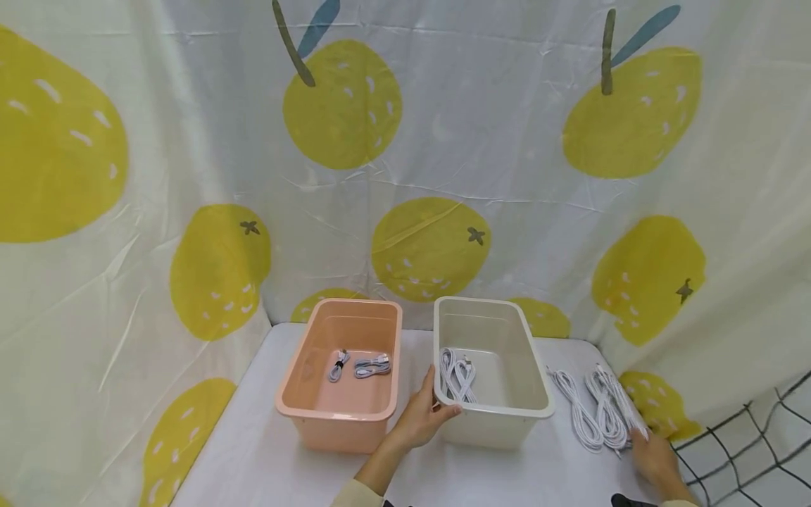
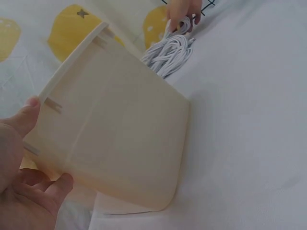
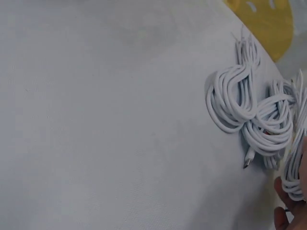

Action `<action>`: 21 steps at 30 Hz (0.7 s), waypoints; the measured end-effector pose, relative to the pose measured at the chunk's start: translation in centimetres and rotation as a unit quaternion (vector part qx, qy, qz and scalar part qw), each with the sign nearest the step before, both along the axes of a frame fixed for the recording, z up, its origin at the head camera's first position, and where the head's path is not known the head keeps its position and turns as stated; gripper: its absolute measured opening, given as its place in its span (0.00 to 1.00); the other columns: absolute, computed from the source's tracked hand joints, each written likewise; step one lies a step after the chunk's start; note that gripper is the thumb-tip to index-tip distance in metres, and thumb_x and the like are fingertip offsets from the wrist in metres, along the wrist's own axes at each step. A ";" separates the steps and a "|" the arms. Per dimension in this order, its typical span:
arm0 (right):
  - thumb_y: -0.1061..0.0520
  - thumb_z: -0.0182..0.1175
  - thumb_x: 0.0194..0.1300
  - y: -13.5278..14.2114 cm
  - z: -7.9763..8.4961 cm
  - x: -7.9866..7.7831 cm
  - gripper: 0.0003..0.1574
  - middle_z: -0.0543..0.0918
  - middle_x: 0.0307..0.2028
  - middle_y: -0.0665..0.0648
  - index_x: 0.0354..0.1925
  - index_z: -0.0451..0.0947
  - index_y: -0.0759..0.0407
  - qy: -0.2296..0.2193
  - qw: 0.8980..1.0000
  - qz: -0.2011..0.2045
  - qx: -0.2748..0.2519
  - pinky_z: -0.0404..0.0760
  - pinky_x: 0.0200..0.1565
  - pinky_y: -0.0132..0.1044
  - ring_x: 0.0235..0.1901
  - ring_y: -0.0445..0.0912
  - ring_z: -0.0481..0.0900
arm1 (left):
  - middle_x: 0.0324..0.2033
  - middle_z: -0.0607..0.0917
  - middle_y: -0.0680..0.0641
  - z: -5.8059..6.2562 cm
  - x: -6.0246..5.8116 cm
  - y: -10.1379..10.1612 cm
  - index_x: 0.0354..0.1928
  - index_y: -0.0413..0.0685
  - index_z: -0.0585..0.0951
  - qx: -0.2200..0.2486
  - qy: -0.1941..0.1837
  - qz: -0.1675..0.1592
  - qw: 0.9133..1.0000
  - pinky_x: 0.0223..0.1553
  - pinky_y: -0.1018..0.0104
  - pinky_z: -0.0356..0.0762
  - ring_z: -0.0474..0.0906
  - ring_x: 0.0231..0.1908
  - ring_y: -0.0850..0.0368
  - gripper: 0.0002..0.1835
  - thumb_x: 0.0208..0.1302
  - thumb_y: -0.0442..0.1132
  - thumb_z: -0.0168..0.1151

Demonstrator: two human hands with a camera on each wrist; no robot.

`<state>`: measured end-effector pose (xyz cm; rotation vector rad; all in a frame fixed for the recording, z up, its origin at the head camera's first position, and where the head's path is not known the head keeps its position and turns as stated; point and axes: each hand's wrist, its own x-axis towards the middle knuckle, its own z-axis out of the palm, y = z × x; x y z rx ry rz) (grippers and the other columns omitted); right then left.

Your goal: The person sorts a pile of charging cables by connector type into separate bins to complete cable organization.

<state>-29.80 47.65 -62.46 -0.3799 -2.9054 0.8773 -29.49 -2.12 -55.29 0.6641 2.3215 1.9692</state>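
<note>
My left hand (image 1: 417, 420) grips the near left corner of a cream plastic bin (image 1: 491, 427), its thumb over the rim. In the left wrist view, the outer wall of the bin (image 2: 120, 120) fills the middle. Inside lies a coiled white cable (image 1: 457, 379). At the far right, my right hand (image 1: 656, 461) pinches the near end of a coiled white charging cable (image 3: 292, 175). Beside it on the table are other white cable coils (image 1: 581, 417), overlapping one another; one metal plug (image 3: 248, 158) shows. The right wrist view cuts off most of the right hand.
Left of the cream bin stands a peach bin (image 1: 338, 427) with two small tied cables (image 1: 372, 366) in it. A white cloth covers the table (image 1: 253, 429). Behind hangs a fruit-print curtain (image 1: 456, 141). Black wire grid (image 1: 747, 443) borders the right side.
</note>
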 end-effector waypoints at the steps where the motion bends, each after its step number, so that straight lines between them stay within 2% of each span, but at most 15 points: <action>1: 0.54 0.38 0.81 -0.1 0.2 0.1 0.27 0.75 0.37 0.82 0.37 0.69 0.78 0.012 1.000 -0.014 -0.001 0.74 0.40 0.62 0.38 0.74 0.76 | 0.73 0.66 0.31 0.0 0.0 0.0 0.80 0.31 0.40 -0.001 0.001 0.001 1.000 0.63 0.55 0.73 0.67 0.69 0.37 0.52 0.71 0.36 0.67; 3: 0.52 0.37 0.82 -0.5 0.6 0.2 0.29 0.75 0.39 0.85 0.38 0.69 0.78 0.034 0.999 -0.038 -0.001 0.73 0.42 0.65 0.39 0.78 0.75 | 0.73 0.66 0.31 0.0 0.1 0.0 0.80 0.31 0.40 -0.002 0.002 0.001 1.000 0.63 0.53 0.73 0.67 0.69 0.38 0.52 0.71 0.35 0.67; 6: 0.49 0.37 0.82 -1.0 1.3 0.4 0.32 0.70 0.50 0.90 0.47 0.67 0.82 0.048 0.997 -0.062 -0.008 0.70 0.50 0.71 0.49 0.85 0.69 | 0.73 0.66 0.31 0.1 0.2 0.0 0.80 0.31 0.40 -0.002 0.004 -0.002 1.000 0.63 0.53 0.73 0.67 0.69 0.39 0.51 0.71 0.35 0.67; 9: 0.48 0.37 0.83 -1.4 2.0 0.0 0.35 0.66 0.56 0.91 0.53 0.65 0.84 0.048 0.996 -0.072 -0.019 0.67 0.55 0.72 0.53 0.85 0.65 | 0.72 0.68 0.33 0.1 0.1 0.0 0.80 0.32 0.40 -0.004 0.004 -0.001 1.000 0.63 0.57 0.73 0.68 0.69 0.41 0.51 0.72 0.36 0.67; 14: 0.49 0.39 0.83 -2.0 2.7 -0.7 0.36 0.67 0.55 0.90 0.52 0.68 0.86 0.075 0.994 -0.076 -0.024 0.69 0.52 0.71 0.52 0.83 0.67 | 0.73 0.67 0.32 -0.2 0.0 -0.2 0.80 0.31 0.40 0.002 0.009 -0.005 1.000 0.62 0.60 0.73 0.68 0.69 0.39 0.51 0.72 0.36 0.67; 21: 0.49 0.40 0.83 -2.6 3.2 -1.2 0.33 0.71 0.50 0.89 0.45 0.71 0.82 0.103 0.991 -0.084 -0.028 0.70 0.47 0.68 0.48 0.80 0.71 | 0.73 0.66 0.34 -0.5 -0.2 0.0 0.81 0.34 0.40 -0.002 0.008 -0.007 1.000 0.63 0.61 0.72 0.67 0.70 0.41 0.52 0.72 0.38 0.67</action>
